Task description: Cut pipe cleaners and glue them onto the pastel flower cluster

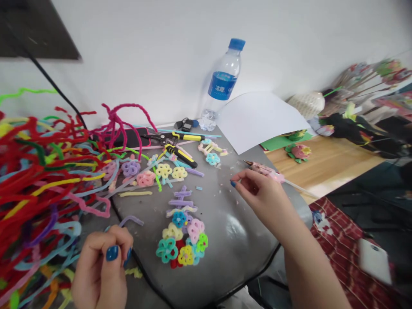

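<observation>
My left hand [102, 267] is closed at the lower left, its fingers curled and pressed together; whatever it may hold is hidden. Just behind it is a bent purple pipe cleaner [132, 220]; I cannot tell whether the two touch. My right hand [259, 191] is over the right of the grey table [225, 262], thumb and forefinger pinched, anything in them too small to make out. Beyond its knuckles lies a pink glue gun [264, 170] with a white glue stick. Between my hands sits a bouquet of pipe-cleaner flowers [185, 246] with purple stems.
A heap of coloured pipe cleaners [41, 184] covers the left side. Pliers [180, 154] with yellow-black handles and loose flowers [164, 171] lie mid-table. A bottle [225, 81] and a white paper sheet [257, 120] are at the wall. A black cable [141, 266] crosses the table.
</observation>
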Demonstrator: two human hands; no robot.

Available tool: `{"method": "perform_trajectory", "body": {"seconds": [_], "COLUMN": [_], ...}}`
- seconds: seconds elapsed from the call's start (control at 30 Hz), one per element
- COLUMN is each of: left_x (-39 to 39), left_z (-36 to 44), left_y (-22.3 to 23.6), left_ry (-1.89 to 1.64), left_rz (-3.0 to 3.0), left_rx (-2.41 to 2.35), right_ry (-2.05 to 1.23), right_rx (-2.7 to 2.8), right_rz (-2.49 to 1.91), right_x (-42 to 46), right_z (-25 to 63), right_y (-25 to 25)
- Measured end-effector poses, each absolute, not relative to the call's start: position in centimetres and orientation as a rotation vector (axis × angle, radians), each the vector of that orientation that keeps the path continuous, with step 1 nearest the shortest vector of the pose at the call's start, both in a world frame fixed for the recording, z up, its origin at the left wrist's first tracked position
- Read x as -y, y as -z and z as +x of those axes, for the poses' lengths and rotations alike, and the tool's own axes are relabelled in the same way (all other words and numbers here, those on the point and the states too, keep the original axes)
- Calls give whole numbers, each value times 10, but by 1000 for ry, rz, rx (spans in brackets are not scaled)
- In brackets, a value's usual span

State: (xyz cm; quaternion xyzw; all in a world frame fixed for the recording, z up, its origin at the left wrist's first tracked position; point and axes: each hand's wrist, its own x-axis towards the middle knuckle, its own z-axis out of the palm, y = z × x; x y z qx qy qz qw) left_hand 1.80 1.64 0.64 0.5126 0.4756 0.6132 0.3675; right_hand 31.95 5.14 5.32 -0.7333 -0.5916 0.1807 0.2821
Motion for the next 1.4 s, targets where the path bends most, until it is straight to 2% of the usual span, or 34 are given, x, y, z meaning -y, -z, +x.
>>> {"method": "perform_trajectory", "body": {"seconds": [0.2,0.7,1.03,1.4], "left_x": [-15,-18,-15,-14], "left_z": [19,22,18,20], "left_y": [-9,-9,-7,-7], "left_ry": [-1541,-1569,-1546,-1533], "left_rz": [1294,1262,1273,1279], "left_rx": [-1270,-1301,-1260,-1274], "right_ry": [-652,-577,-579,-612], "right_rx": [1518,1510,1545,1628], "right_rz": [-2097,-2112,-1962,-2034], "right_x": [-40,-42,-47,-49], "right_z": [331,323,312,317], "right_y": [-42,-25,-36,-35]}}
